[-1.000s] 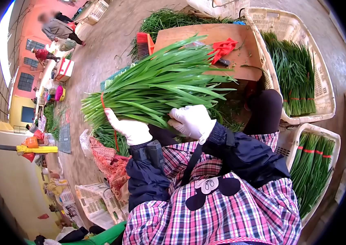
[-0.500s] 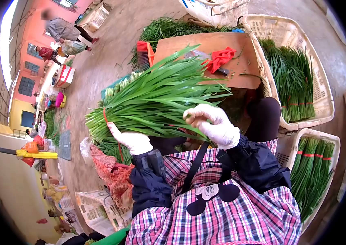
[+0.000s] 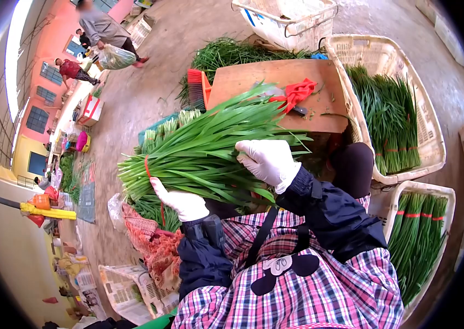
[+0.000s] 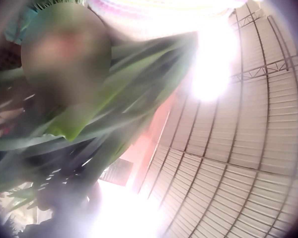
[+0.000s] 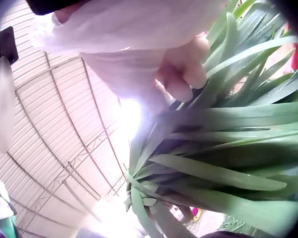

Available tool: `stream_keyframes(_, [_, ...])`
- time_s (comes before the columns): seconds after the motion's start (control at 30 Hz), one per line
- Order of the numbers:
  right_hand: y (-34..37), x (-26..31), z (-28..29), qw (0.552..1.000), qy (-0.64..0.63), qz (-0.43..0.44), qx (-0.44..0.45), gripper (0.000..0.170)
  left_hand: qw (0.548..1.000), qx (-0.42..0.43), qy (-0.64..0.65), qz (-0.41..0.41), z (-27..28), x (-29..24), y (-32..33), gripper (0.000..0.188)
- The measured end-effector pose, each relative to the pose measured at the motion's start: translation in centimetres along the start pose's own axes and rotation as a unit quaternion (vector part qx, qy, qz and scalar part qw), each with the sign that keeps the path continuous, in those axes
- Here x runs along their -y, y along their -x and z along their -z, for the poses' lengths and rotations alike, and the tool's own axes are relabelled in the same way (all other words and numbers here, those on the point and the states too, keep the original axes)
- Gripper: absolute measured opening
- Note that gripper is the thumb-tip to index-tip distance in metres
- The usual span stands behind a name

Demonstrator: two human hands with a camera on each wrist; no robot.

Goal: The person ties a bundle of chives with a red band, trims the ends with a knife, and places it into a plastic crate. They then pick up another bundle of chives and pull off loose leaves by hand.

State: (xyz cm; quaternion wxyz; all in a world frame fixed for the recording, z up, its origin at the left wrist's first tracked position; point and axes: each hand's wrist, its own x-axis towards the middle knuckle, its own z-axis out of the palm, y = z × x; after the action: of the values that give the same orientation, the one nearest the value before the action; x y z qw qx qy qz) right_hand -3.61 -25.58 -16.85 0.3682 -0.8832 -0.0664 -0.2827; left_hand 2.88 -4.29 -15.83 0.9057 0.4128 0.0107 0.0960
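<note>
A large bundle of garlic chives [image 3: 199,148] lies across the person's lap, its pale cut ends to the left and green leaves fanning right. A red band [image 3: 147,166] rings it near the cut ends. The gloved left hand [image 3: 185,205] holds the bundle from below, thumb up beside the band. Over the middle of the leaves, the gloved right hand [image 3: 269,163] has its fingers curled, pinching at the leaves. Its bent fingertips [image 5: 191,82] meet the greens in the right wrist view. Blurred leaves [image 4: 124,99] fill much of the left wrist view.
A wooden board [image 3: 259,71] ahead bears a red cloth [image 3: 299,92] and a dark-handled knife [image 3: 299,110]. Crates of banded chives [image 3: 439,148] [image 3: 451,200] stand at the right. A red brush [image 3: 195,82] is beside the board; people walk at the far left.
The right hand drew back toward the lower right, away from the leaves, then returned onto them higher up. The left hand keeps its hold. The view has tilted up slightly.
</note>
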Motion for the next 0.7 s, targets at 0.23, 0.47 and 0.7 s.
stream_keyframes(0.23, [-0.6, -0.1, -0.9, 1.000, 0.016, 0.017, 0.008, 0.011, 0.995, 0.066, 0.015, -0.075, -1.6, -0.4, 0.4, 0.065])
stream_keyframes(0.47, [0.2, -0.4, 0.1, 0.647, -0.726, -0.227, -0.051, 0.005, 0.998, -0.002, 0.063, 0.023, -0.2, -0.2, -0.1, 0.072])
stream_keyframes(0.7, [4.0, -3.4, 2.6, 0.797, -0.499, -0.225, 0.256, 0.023, 0.993, 0.073, 0.093, 0.006, -1.3, -1.4, -1.0, 0.075])
